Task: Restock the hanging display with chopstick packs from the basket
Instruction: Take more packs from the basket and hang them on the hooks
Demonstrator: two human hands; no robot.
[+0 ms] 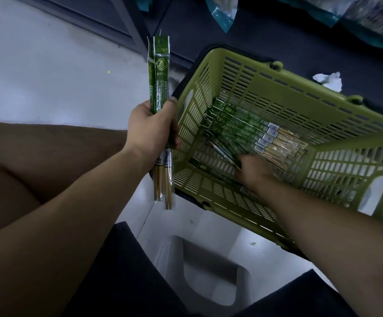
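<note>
The left hand was closed in a fist round a bundle of chopstick packs, with the fingers wrapped across the front. It held the bundle upright just beside the left wall of the basket. Each pack in the bundle was a long, narrow sleeve of clear, crinkly film. The upper part carried glossy green printing with a hanging tab at the top, and pale bamboo sticks showed through below the fist.

The right hand was down inside the basket, knuckles up and fingers bent onto the loose packs. Blur hid the fingertips, so whether it pinched a pack or only touched one could not be told.

The basket was olive-green moulded plastic, rectangular, its walls and floor pierced with rows of slots, and a dark handle lay along its rim. In it lay a fanned row of chopstick packs, overlapping like shingles. Their green ends pointed to the far-left corner, white barcode labels sat midway, and the bamboo ends pointed right. One more pack lay apart along the near wall.

The basket stood on a pale, smooth floor. A crumpled white paper lay beyond it on a dark surface.
</note>
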